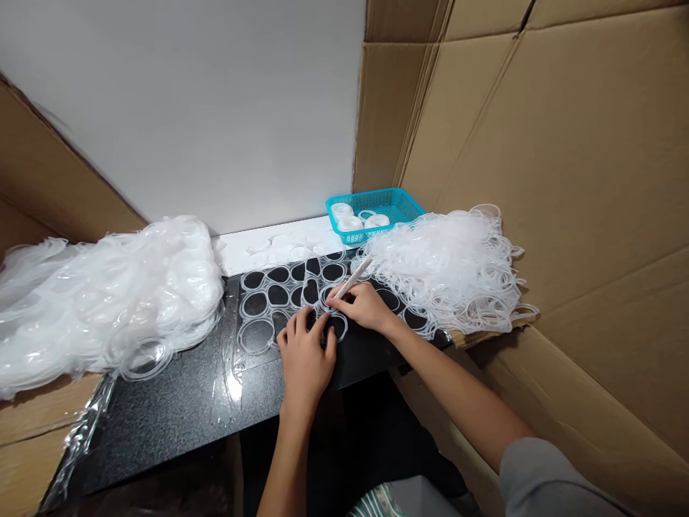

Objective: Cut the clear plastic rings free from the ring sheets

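1. Cardboard walls enclosed my dark surface [177,402]; a film heap [102,294] lay left.
2. My left hand [304,359], fingers spread, pinned the punched sheet [280,301] flat.
3. My right hand [366,305] pinched a pale stick [352,278], best kept low against the ring edge.
4. Loose rings [452,269] sat right.

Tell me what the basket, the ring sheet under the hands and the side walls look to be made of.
Basket: teal plastic, moulded mesh walls. Ring sheet: clear, glossy, probably thin plastic; the dark top shows through. Side walls: brown corrugated cardboard, matte, creased with flap folds.
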Available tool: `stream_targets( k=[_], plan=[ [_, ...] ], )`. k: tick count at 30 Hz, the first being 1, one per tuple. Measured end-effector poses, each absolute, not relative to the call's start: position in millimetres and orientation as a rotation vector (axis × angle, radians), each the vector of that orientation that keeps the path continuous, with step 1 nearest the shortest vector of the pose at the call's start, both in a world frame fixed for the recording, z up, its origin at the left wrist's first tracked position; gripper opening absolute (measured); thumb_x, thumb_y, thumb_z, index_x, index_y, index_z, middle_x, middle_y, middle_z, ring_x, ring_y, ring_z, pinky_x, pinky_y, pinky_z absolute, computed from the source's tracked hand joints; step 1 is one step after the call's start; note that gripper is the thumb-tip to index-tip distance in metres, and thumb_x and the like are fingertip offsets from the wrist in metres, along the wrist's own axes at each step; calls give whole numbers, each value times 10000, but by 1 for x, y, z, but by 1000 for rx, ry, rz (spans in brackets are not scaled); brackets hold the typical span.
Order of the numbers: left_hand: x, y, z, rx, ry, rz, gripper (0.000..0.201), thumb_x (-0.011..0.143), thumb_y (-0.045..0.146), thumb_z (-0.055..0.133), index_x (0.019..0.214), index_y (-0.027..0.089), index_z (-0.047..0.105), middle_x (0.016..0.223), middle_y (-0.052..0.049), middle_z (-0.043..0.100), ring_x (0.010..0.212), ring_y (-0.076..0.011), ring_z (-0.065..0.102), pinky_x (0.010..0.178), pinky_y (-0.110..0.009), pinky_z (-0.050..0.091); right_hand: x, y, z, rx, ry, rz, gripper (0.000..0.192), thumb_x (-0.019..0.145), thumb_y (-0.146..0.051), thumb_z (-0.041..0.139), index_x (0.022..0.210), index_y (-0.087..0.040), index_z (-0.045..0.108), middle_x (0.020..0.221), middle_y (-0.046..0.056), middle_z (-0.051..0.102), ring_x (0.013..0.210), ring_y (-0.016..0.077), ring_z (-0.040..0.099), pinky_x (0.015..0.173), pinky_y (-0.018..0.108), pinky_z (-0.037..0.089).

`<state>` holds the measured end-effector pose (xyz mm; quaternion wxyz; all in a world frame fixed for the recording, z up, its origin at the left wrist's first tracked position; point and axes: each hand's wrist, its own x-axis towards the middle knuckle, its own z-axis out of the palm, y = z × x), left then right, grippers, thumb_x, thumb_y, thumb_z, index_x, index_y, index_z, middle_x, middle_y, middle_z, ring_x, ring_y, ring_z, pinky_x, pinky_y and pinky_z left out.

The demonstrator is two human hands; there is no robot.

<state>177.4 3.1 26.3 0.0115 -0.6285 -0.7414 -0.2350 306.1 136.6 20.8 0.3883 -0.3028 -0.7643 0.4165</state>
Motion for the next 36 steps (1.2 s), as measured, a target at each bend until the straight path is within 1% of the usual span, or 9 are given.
stream_targets(
  k=[7,17,21,23,26,28,30,32,36],
  plan=[
    [176,4,25,-1958,-2303,-743,311,1010,298,563,1259,265,746,1434,-132,630,1345,-348,546,1078,-558,441,306,136,22,-781,-1918,1078,117,901,-276,743,839,-197,803,906,49,807,841,205,745,802,313,559],
    [176,4,25,-1966,-2315,-728,314,1017,306,548,1263,269,740,1439,-127,624,1349,-337,539,1083,-542,433,306,136,23,-767,-1950,1048,95,898,-248,743,844,-201,806,923,43,816,872,210,757,864,327,567],
    [176,4,26,-1987,-2310,-687,342,1022,302,534,1309,268,715,1461,-130,606,1363,-335,527,1093,-548,423,308,135,20,-753,-1981,1015,96,917,-248,737,867,-219,814,935,35,819,904,213,763,915,340,563],
    [177,4,27,-1996,-2314,-650,370,1020,295,527,1352,275,689,1482,-134,589,1379,-336,515,1101,-554,417,310,134,17,-713,-2060,940,118,947,-258,717,897,-238,821,986,36,822,981,220,757,959,359,547],
    [178,4,28,-1996,-2330,-619,387,1017,296,523,1375,284,669,1498,-136,572,1396,-337,500,1110,-560,410,313,133,12,-652,-2222,733,146,990,-275,684,1001,-265,829,1155,49,807,1153,249,712,1032,419,486],
    [178,4,29,-1994,-2330,-608,385,1017,299,520,1371,286,669,1501,-137,568,1398,-334,496,1115,-558,408,315,131,10,-657,-2289,601,168,1010,-285,666,1071,-281,823,1217,54,794,1179,261,697,1038,451,450],
    [178,4,28,-1991,-2325,-597,387,1019,299,514,1375,283,665,1502,-141,564,1400,-332,493,1121,-555,405,314,129,11,-674,-2319,531,187,1024,-285,649,1109,-290,815,1202,51,801,1136,256,707,1028,460,430],
    [178,4,28,-1985,-2320,-592,394,1022,299,511,1385,278,661,1503,-148,559,1401,-335,493,1124,-557,404,312,128,13,-690,-2330,535,186,1028,-283,645,1099,-294,816,1147,37,816,1089,245,716,1030,454,423],
    [177,3,28,-1982,-2310,-610,390,1026,296,511,1378,263,674,1499,-166,553,1400,-339,496,1119,-562,412,310,131,17,-754,-2213,763,205,1023,-310,638,988,-273,836,1042,34,826,1066,238,731,1014,404,487]
  ],
)
